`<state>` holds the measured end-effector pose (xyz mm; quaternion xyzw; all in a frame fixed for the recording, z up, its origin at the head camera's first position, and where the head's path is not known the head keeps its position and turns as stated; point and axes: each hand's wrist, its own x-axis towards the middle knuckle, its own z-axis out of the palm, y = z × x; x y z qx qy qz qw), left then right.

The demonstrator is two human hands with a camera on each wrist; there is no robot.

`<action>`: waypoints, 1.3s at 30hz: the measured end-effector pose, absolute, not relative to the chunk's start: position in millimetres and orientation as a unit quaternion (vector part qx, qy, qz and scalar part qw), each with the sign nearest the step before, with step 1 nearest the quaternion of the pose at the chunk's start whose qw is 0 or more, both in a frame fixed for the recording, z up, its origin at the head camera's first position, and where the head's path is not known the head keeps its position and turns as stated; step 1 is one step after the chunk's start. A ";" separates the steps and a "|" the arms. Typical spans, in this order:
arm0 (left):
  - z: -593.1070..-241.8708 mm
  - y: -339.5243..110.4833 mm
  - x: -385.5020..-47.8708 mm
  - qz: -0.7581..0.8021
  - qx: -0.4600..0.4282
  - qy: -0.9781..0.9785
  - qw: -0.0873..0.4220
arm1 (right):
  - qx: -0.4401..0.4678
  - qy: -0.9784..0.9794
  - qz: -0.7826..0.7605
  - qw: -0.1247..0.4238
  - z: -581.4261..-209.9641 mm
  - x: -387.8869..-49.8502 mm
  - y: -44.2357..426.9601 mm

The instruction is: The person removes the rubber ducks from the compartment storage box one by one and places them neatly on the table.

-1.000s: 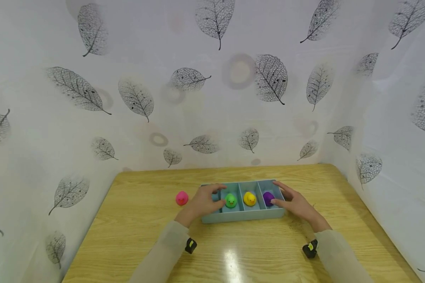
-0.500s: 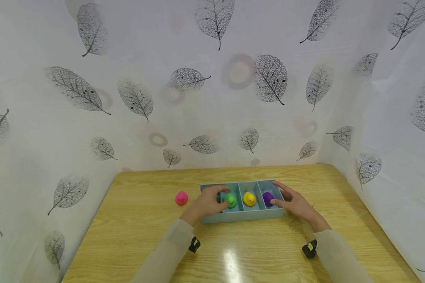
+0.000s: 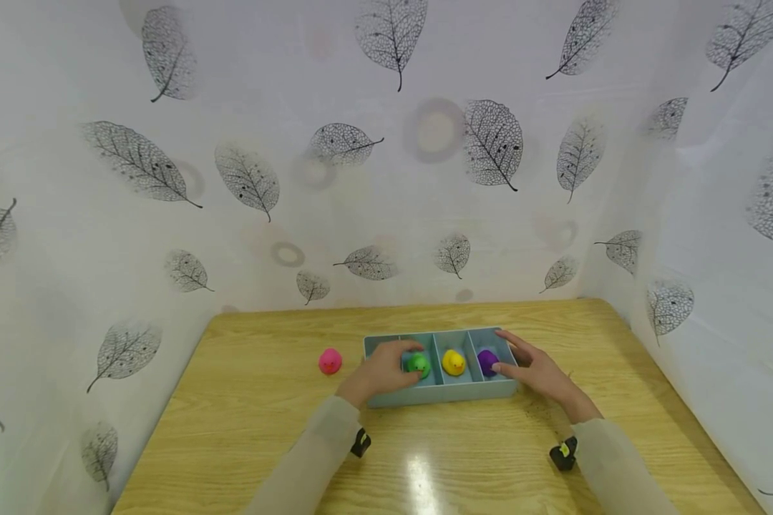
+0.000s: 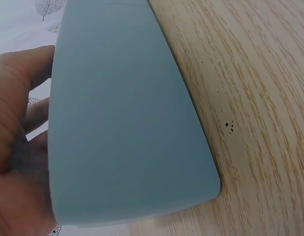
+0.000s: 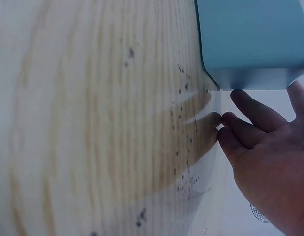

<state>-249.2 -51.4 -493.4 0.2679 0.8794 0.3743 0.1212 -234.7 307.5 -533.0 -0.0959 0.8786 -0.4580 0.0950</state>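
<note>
Duck in green (image 3: 419, 366) sits second from left in the divided box (image 3: 451, 393). The left hand (image 3: 383, 368) brackets it, fingers curved around it, though I cannot tell whether they pinch. The step appears to be taking hold; next calls for a firm pinch and straight lift. The right hand (image 3: 542, 368), fingers loosely spread, rests at the box's right end, near the purple duck (image 3: 487, 363). Leftward, a pink duck (image 3: 330, 362) stands on the table (image 3: 251, 400).

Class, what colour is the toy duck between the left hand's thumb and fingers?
The toy duck is green, best seen in the head view.
</note>
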 end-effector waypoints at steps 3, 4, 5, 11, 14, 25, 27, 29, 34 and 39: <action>-495.4 -48.7 -251.2 0.358 0.273 0.885 0.117 | -0.093 0.877 -0.462 0.098 -532.2 -234.0 307.3; -496.2 -47.7 -251.9 0.349 0.273 0.889 0.117 | -0.091 0.875 -0.464 0.100 -531.7 -233.7 307.1; -496.9 -46.7 -252.8 0.341 0.275 0.892 0.116 | -0.089 0.874 -0.467 0.101 -531.2 -233.2 306.9; -496.0 -42.6 -255.5 0.310 0.281 0.900 0.121 | -0.085 0.873 -0.469 0.102 -529.5 -231.9 306.5; -494.9 -41.0 -256.4 0.301 0.279 0.903 0.125 | -0.083 0.874 -0.468 0.102 -529.3 -231.6 306.4; -498.1 -33.0 -256.6 0.286 0.239 0.919 0.130 | -0.086 0.874 -0.468 0.103 -530.2 -232.8 306.1; -497.6 -32.1 -256.4 0.286 0.238 0.920 0.125 | -0.085 0.873 -0.468 0.104 -530.1 -232.7 306.2; -497.1 -31.3 -256.3 0.287 0.236 0.920 0.121 | -0.084 0.873 -0.468 0.104 -530.0 -232.7 306.3; -498.7 -30.1 -256.7 0.286 0.228 0.924 0.114 | -0.083 0.874 -0.468 0.104 -529.9 -232.5 306.2; -500.5 -29.0 -257.3 0.280 0.218 0.928 0.112 | -0.085 0.875 -0.466 0.103 -530.2 -232.7 305.6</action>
